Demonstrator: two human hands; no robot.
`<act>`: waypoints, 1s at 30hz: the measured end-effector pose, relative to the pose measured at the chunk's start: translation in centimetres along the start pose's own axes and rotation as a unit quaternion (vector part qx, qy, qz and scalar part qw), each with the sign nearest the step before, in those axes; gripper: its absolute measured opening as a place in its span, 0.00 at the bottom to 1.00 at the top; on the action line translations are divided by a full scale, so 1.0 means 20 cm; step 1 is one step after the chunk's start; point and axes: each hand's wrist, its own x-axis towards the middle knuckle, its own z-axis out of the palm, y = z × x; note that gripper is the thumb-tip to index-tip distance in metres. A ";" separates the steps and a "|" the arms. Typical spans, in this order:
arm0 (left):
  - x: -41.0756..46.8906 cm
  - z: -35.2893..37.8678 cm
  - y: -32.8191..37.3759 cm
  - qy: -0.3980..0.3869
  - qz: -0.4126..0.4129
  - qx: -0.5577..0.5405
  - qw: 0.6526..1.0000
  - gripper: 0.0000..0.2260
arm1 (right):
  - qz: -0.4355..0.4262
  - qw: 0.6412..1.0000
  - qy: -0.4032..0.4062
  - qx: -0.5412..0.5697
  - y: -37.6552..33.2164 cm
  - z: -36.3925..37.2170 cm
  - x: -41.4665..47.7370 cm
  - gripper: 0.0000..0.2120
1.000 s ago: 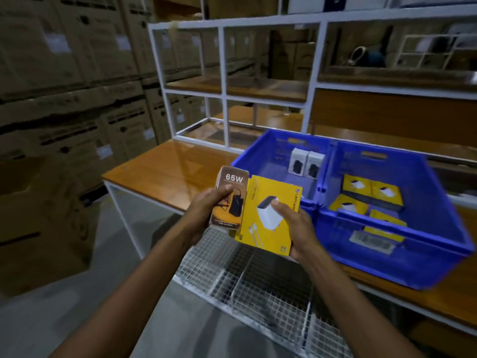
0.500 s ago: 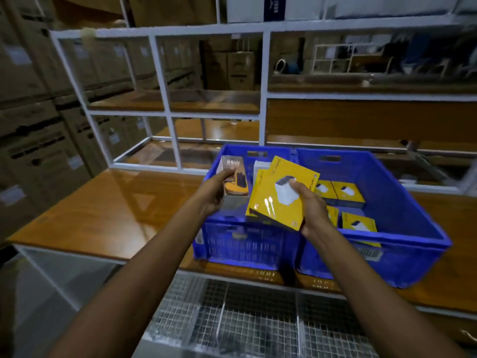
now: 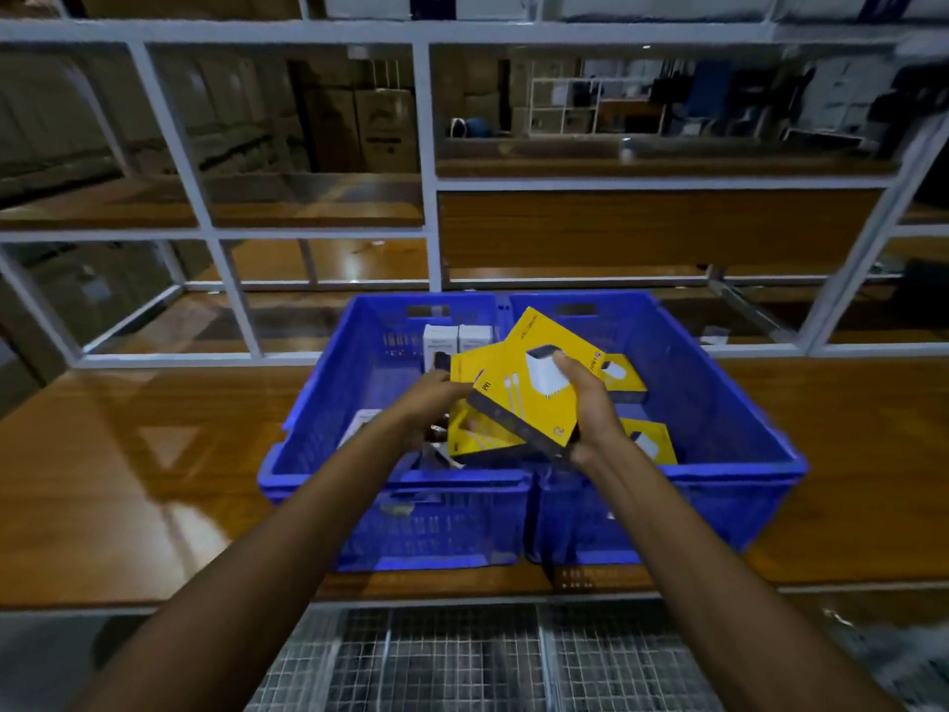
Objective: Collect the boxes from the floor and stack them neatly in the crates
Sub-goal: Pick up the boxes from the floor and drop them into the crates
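Two blue crates are sitting side by side on the wooden table. Two white boxes are standing at the back of the left crate; two yellow boxes are lying in the one right of it. Over the left crate's right wall our right hand is gripping a top yellow box, a fourth yellow box showing beneath. Our left hand is reaching under them; we cannot tell its grip.

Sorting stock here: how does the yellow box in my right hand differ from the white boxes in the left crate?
The yellow box is broad and flat, the white boxes narrower. The yellow box is tilted in the right hand; the white boxes stand upright at the back of the left crate. Both are product cartons.
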 end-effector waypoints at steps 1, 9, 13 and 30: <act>0.02 0.04 0.02 0.001 0.006 -0.027 1.000 0.09 | 0.005 1.000 -0.004 0.003 -0.04 -0.04 0.01 0.21; 0.15 0.47 0.33 0.039 0.040 -0.052 0.997 0.14 | 0.030 0.999 0.041 0.002 -0.29 -0.43 0.13 0.14; 0.21 0.71 0.38 0.063 0.029 -0.026 0.997 0.20 | 0.062 0.995 0.076 -0.006 -0.38 -0.63 0.17 0.11; 0.29 1.01 0.22 0.118 0.068 0.043 0.990 0.10 | -0.036 0.955 0.074 -0.286 -0.42 -0.93 0.23 0.25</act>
